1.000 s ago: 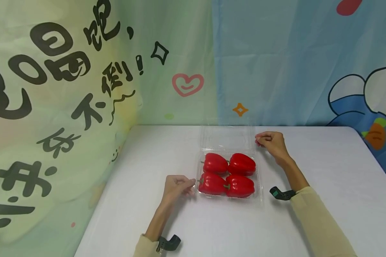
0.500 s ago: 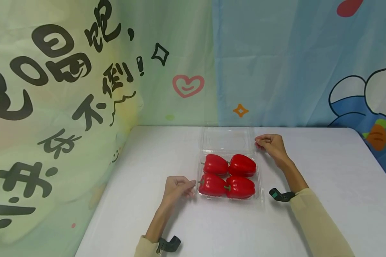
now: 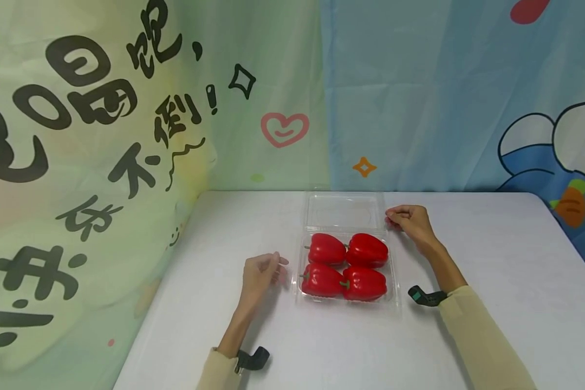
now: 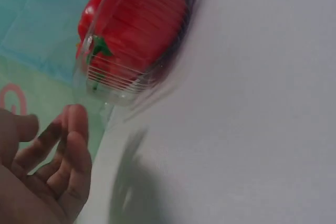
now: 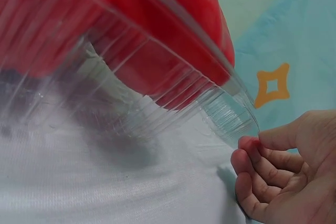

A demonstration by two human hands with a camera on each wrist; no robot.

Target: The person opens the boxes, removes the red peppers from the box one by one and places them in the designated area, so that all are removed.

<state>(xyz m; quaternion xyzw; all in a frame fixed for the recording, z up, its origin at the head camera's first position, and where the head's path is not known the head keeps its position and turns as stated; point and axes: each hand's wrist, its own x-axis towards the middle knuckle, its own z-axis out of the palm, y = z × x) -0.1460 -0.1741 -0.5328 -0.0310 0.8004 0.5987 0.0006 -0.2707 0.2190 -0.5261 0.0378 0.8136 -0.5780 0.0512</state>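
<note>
A clear plastic clamshell container sits on the white table, its lid folded back flat behind it. Several red bell peppers fill its base, stems mostly toward the left. My right hand pinches the lid's right edge; in the right wrist view its thumb and forefinger meet at the clear plastic corner. Just left of the container is my left hand, holding nothing. In the left wrist view its loosely bent fingers are parted from the thumb and apart from the plastic wall.
The white table ends at a printed cloth backdrop behind and on the left. A dark wrist camera is strapped on the left wrist, another dark camera on the right.
My left hand has let go of the container's left edge, moving slightly left and away, its fingers parting. The right hand stays at the lid's edge.
</note>
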